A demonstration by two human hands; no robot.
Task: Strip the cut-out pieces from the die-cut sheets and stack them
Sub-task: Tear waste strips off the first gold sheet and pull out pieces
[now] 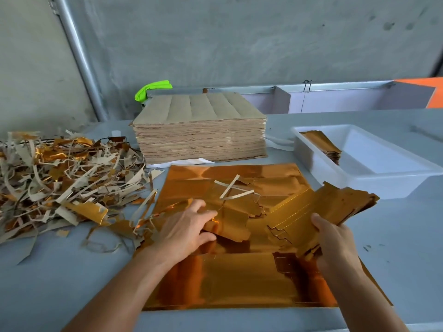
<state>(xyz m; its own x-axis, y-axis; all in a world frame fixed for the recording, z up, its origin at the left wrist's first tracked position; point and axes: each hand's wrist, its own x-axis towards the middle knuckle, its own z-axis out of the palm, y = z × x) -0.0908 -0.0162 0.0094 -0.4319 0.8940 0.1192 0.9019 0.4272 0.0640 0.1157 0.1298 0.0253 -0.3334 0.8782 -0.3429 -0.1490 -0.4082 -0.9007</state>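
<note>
A shiny gold die-cut sheet (230,281) lies flat on the table in front of me. My right hand (335,240) grips a bundle of gold cut-out pieces (335,207), held tilted above the sheet's right side. My left hand (187,228) rests on the sheet's middle, its fingers curled on a loose gold cut-out piece (230,224). A few thin pale waste strips (232,188) lie crossed on the sheet behind it. A small stack of stripped gold pieces (323,144) leans in the left end of a white tray (383,180).
A tall stack of brown-backed sheets (199,130) stands behind the gold sheet. A large heap of torn scrap strips (60,183) covers the table's left side. A grey wall, a metal pole (79,53) and a green rag (153,89) lie beyond.
</note>
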